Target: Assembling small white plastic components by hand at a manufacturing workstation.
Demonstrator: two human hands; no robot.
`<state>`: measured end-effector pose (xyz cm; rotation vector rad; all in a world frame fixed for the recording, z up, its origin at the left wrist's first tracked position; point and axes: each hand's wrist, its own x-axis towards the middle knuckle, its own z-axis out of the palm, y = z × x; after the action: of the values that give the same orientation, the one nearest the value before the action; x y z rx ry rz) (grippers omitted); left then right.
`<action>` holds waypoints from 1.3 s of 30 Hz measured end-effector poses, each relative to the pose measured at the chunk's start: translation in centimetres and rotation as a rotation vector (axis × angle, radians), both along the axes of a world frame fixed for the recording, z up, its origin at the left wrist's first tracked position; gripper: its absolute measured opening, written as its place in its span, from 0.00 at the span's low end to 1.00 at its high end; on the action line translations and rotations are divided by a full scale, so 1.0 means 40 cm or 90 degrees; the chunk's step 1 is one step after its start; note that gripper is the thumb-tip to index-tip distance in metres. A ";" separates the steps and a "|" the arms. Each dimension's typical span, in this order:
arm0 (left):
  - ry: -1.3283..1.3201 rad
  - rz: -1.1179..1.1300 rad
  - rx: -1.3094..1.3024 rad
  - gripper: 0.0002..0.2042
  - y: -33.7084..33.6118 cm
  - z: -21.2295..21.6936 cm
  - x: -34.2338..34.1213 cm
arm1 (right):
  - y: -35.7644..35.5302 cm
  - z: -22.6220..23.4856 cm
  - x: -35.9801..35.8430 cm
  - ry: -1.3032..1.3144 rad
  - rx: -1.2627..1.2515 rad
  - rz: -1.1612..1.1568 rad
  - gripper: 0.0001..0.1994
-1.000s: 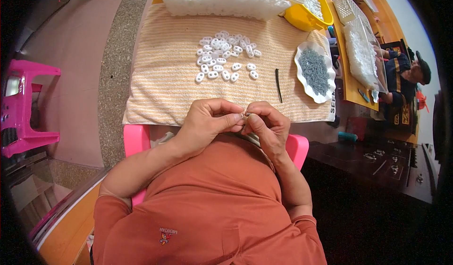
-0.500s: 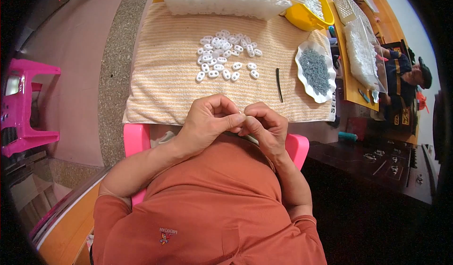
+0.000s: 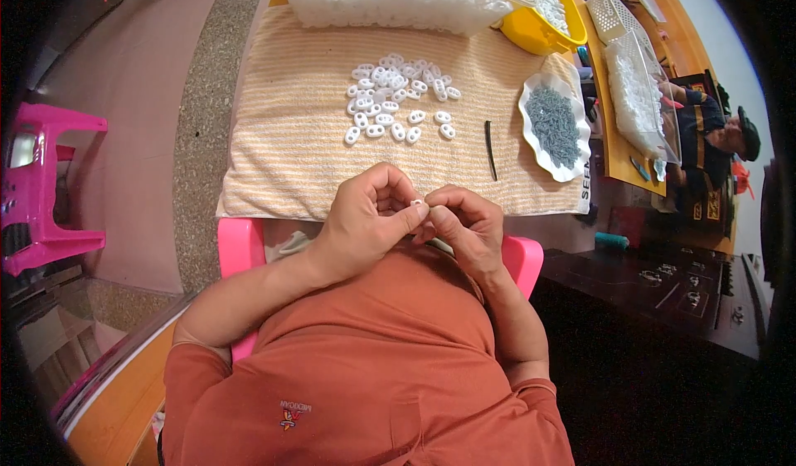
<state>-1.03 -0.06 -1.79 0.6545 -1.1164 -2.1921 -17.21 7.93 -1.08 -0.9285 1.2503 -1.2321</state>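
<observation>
My left hand [image 3: 366, 211] is closed in a pinch at the near edge of the towel. A bit of a small white plastic piece [image 3: 417, 203] shows between its thumb and fingertips. My right hand [image 3: 469, 222] meets it there, thumb and fingers pressed together; what it grips, if anything, is too small to make out. Beyond the hands lies a loose pile of white oval two-hole pieces [image 3: 385, 93]. A thin black stick [image 3: 490, 149] rests to the right of the pile. Farther right, small grey parts [image 3: 553, 126] fill a white scalloped dish [image 3: 528, 138].
A striped towel [image 3: 290, 134] covers the work surface. At its far side stand a clear bin [image 3: 398, 6] of white pieces and a yellow basin [image 3: 531, 31]. Pink stools [image 3: 54, 176] are at left. Across on the right, a person [image 3: 717, 138] sits by another clear bin [image 3: 643, 101].
My hands have shifted very slightly, still fingertip to fingertip. A white edge of the piece now shows at my left thumb, where it was mostly hidden before.
</observation>
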 end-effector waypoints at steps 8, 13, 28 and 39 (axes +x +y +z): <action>-0.068 0.026 -0.091 0.06 0.012 0.021 0.003 | -0.002 0.017 0.007 -0.031 0.107 -0.014 0.08; -0.122 0.042 -0.166 0.06 0.014 0.023 0.002 | -0.001 0.020 0.013 -0.060 0.095 -0.019 0.06; -0.068 0.048 -0.079 0.06 0.002 0.003 -0.004 | -0.025 0.076 -0.205 0.832 -0.255 -0.340 0.02; -0.021 -0.020 0.030 0.05 -0.008 0.008 -0.001 | 0.011 0.069 -0.112 0.294 -0.097 -0.075 0.07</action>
<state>-1.06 -0.38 -1.49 0.7009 -1.1012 -2.2472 -21.68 8.38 1.67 -1.3178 1.6052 -1.2598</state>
